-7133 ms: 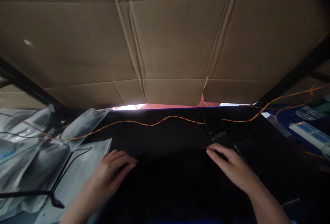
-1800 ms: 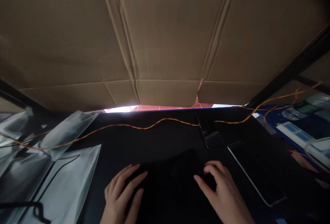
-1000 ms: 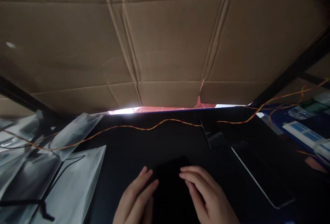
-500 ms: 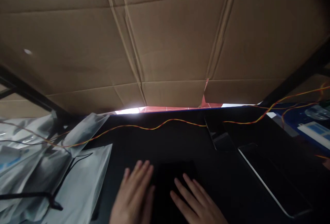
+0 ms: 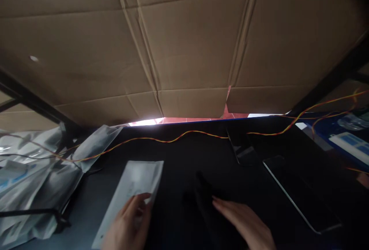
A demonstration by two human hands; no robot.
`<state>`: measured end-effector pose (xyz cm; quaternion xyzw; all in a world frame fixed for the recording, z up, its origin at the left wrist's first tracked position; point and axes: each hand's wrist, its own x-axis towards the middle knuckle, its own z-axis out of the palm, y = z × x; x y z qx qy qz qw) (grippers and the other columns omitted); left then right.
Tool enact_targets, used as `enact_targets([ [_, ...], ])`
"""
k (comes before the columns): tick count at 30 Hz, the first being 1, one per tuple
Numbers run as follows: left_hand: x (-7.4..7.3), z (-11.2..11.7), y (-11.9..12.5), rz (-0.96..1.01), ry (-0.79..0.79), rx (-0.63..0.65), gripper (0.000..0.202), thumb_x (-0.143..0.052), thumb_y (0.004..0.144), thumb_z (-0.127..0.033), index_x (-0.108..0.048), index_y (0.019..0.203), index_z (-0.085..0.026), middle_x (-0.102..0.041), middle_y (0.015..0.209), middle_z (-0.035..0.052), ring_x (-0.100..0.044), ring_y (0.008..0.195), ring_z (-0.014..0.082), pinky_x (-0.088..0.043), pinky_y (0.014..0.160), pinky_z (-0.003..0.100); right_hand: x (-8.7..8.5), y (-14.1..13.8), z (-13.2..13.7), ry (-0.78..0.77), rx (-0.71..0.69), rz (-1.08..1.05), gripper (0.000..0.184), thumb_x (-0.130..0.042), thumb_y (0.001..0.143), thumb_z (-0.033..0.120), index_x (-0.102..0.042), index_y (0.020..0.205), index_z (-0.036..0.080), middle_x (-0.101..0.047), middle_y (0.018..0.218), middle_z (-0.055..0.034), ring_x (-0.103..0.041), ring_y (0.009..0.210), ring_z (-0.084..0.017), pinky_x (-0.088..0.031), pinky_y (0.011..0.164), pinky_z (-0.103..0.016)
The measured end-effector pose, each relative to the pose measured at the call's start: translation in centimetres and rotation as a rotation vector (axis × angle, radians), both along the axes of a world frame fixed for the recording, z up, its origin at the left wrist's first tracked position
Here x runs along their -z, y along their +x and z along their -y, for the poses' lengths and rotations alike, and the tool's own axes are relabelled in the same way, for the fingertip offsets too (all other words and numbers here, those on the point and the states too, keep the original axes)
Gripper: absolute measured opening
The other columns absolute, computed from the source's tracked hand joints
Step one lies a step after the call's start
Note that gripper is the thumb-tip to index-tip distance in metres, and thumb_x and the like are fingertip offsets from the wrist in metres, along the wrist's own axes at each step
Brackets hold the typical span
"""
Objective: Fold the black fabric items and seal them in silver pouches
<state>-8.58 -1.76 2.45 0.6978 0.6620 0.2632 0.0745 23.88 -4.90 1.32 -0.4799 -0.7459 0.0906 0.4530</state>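
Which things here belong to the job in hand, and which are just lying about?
In the job:
pale bag, held by left hand
black item, right hand against it

Seemingly lying about:
other bags
large dark slab
small dark slab
yellow-red wire
white box
clear bottle

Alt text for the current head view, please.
Left hand holds a frosted plastic pouch; right hand touches a dark, indistinct item on a black table. Two phones lie right, plastic bags left, a red-yellow wire across, cardboard behind.

Twisted wire [image 5: 165, 141] apparently runs beneath a dark slab [image 5: 242, 151].
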Motion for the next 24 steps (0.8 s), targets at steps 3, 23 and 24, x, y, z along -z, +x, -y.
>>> enact_targets([
  [3,0.7,0.1,4.1,0.098,-0.008,0.134,0.024,-0.056,0.106,-0.045,-0.075,0.104,-0.031,-0.077,0.077,-0.004,-0.073,0.055,0.0145,-0.059,0.054,0.02,-1.9,-1.3,-1.9,0.051,-0.018,-0.063,0.051,-0.035,0.118,0.048,-0.063,0.155,0.027,-0.082,0.132,-0.0088,-0.082,0.116,-0.028,-0.068,0.09,-0.039],
  [23,2.3,-0.7,7.9,0.194,0.21,0.124,0.01,-0.061,0.108,-0.029,-0.069,0.114,-0.031,-0.081,0.104,0.0011,-0.081,0.108,0.0249,-0.058,0.117,0.047,-1.1,-2.4,-3.2,-0.018,0.087,0.099,0.071,-0.051,0.085,0.0,-0.066,0.149,0.027,-0.081,0.115,-0.0057,-0.08,0.099,-0.024,-0.068,0.085,-0.036],
  [24,2.1,-0.8,8.1,0.171,0.179,0.181,0.011,-0.061,0.107,-0.028,-0.069,0.114,-0.032,-0.082,0.102,-0.0004,-0.082,0.101,0.0241,-0.058,0.117,0.048,-1.2,-2.3,-3.4,-0.007,0.092,0.078,0.069,-0.051,0.086,0.0,-0.067,0.148,0.027,-0.081,0.115,-0.0056,-0.081,0.099,-0.024,-0.068,0.086,-0.036],
])
